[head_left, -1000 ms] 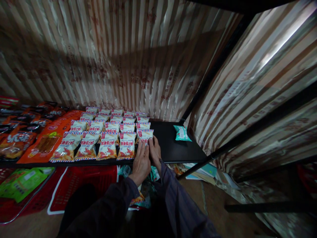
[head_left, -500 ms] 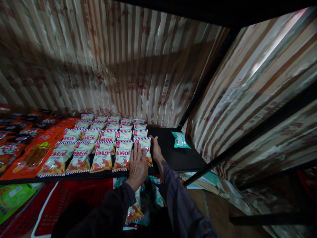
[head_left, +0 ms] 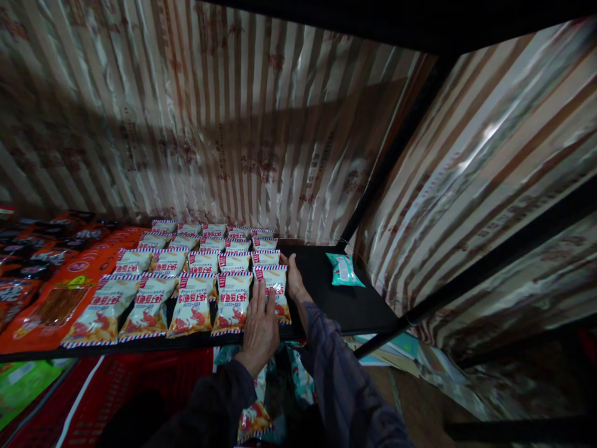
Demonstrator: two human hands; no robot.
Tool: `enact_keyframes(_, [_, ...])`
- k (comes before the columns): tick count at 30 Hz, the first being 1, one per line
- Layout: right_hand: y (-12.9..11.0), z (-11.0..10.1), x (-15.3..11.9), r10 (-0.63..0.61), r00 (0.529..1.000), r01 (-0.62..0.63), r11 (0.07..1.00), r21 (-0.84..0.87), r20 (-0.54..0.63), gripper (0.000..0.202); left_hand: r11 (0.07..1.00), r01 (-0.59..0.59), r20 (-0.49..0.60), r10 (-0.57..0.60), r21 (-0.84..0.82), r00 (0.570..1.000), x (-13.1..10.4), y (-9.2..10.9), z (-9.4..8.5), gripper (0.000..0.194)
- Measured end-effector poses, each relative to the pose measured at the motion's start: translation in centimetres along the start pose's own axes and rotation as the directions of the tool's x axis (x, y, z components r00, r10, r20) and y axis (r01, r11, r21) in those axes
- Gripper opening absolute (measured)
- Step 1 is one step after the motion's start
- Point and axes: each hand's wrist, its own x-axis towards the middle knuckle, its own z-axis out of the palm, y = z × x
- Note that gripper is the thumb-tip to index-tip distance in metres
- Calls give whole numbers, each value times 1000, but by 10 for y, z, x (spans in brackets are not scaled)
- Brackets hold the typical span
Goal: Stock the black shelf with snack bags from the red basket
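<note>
Between left hand [head_left: 260,328] and right hand [head_left: 296,284], white snack bag [head_left: 280,291]

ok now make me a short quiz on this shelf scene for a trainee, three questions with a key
1. True or false: the small teal plastic packet lies on the flat black shelf, to the right of the right hand.

2. Which hand's fingers lie over the rightmost front-row white-and-orange plastic packet with red lettering?
a) right
b) left
c) neither

3. Count: how many of these white-and-orange packets make up the front row?

Key: 1. true; 2. b, the left hand; 3. five
</note>
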Motion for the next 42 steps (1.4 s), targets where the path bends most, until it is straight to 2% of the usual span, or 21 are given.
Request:
enact_keyframes(4, [-3, 5, -1, 49, 997, -47, 998, -41, 57, 82, 1000, -8, -2, 8, 1, 1000, -1, -2, 1, 68])
enact_keyframes(8, [0, 6, -2, 50, 998, -50, 999, -15, 35, 82, 1000, -5, 9, 5, 8, 1000, 0, -2, -1, 63])
enact_keyframes(13, [9, -1, -3, -10, 997, 11, 1000, 5, -72, 76, 1000, -11, 19, 11, 2, 1000, 1, -2, -4, 62])
enact_keyframes(18, [10, -14, -13, 11, 983, 2, 998, 69, -184, 66, 1000, -5, 18, 4, 12, 1000, 0, 0, -5, 65])
enact_keyframes(23, [11, -26, -40, -52, 967, 62, 998, 29, -249, 69, 1000, -9, 44, 9, 2, 999, -8, 4, -9, 65])
enact_keyframes(28, [7, -19, -97, -306, 890, 261, 950, -172, -338, 65, 1000, 14, 38, -15, 28, 999, -27, 7, -18, 61])
enact_keyframes(30, [4, -8, -129, -394, 869, 330, 912, -243, -300, 57, 998, 28, 8, -29, 56, 1000, -37, 5, -23, 58])
enact_keyframes(33, [4, 16, -172, -424, 894, 382, 889, -251, -142, 49, 992, 78, -52, -73, 100, 996, -54, -4, -31, 56])
enact_keyframes(35, [5, 33, -190, -415, 910, 393, 868, -304, -9, 46, 989, 98, -76, -91, 107, 993, -64, -13, -34, 58])
enact_keyframes(38, [7, 55, -199, -381, 918, 388, 812, -435, 108, 46, 992, 85, -85, -77, 97, 993, -75, -27, -37, 63])
enact_keyframes(42, [3, 76, -191, -335, 928, 368, 761, -535, 161, 52, 996, 37, -83, -31, 78, 996, -83, -37, -38, 78])
